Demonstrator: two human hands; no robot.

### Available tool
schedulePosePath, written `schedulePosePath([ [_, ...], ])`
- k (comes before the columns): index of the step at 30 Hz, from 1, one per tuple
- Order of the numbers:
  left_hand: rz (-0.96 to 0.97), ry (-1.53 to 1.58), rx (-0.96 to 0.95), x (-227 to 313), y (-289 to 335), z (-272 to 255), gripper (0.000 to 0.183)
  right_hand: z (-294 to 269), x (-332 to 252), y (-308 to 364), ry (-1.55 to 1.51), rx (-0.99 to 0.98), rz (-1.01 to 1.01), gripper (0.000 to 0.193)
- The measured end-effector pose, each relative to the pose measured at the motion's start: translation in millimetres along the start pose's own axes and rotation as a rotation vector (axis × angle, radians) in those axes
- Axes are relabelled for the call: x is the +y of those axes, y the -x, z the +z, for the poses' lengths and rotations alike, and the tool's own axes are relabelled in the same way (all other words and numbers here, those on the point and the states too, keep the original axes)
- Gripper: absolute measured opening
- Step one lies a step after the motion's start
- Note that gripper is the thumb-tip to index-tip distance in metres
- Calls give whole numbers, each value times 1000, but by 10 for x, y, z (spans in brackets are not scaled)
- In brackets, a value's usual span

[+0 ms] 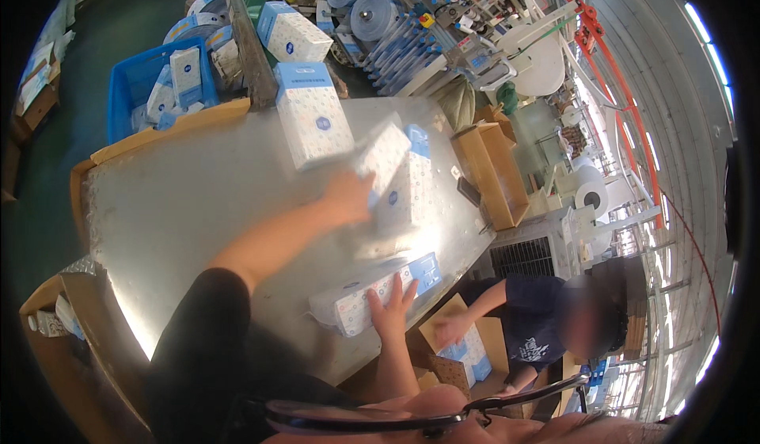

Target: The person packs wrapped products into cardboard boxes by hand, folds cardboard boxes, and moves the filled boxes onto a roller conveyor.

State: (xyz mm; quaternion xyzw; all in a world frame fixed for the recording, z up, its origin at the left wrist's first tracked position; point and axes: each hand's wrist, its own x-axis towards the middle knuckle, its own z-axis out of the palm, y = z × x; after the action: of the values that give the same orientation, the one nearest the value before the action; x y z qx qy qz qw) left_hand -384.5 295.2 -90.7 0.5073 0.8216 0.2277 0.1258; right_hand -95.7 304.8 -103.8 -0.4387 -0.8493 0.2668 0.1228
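One hand per pack across a metal bench (182, 198): the left hand (347, 197), blurred, touches a tilted patterned pack (385, 152) above the bench's middle, its grip impossible to tell, while the right hand (388, 308), well apart, spreads its fingers over a lying pack (352, 311) by the bench's near right edge. Just beside the tilted one, a blue-ended pack (412, 179) rests on the bench; toward its far edge sits a larger pack (317, 127). Past the bench's far left corner is a blue basket (117, 103) of packs; at its right edge, an open cardboard box (495, 171). Off its near right side, a co-worker (530, 309) bends to a carton (495, 341). The likely hazards: a loose left grip could let the tilted pack knock its neighbour, and a sideways push from the right hand could send the lying pack over the edge.
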Motion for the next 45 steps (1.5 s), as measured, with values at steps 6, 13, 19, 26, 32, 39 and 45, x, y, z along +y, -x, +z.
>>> schedulePosePath([
  [6,169,317,330,-161,657,543,98,3,254,-228,161,-11,-241,76],
  [13,-578,743,220,-1128,-262,523,57,-10,201,-408,114,-17,-251,74],
  [19,-481,148,354,-1363,-277,909,37,-85,209,-405,101,-110,-269,77],
  [26,-32,101,514,-702,416,11,20,-31,78,-280,434,-145,-251,73],
  [32,-123,0,152,298,1042,37,97,-12,-114,-28,376,-151,-300,70],
  [39,-247,7,-204,531,2484,-63,121,-226,122,1112,289,-274,-556,68],
  [45,-344,599,-67,-35,3717,174,99,-240,631,1789,-289,-186,-379,84],
])
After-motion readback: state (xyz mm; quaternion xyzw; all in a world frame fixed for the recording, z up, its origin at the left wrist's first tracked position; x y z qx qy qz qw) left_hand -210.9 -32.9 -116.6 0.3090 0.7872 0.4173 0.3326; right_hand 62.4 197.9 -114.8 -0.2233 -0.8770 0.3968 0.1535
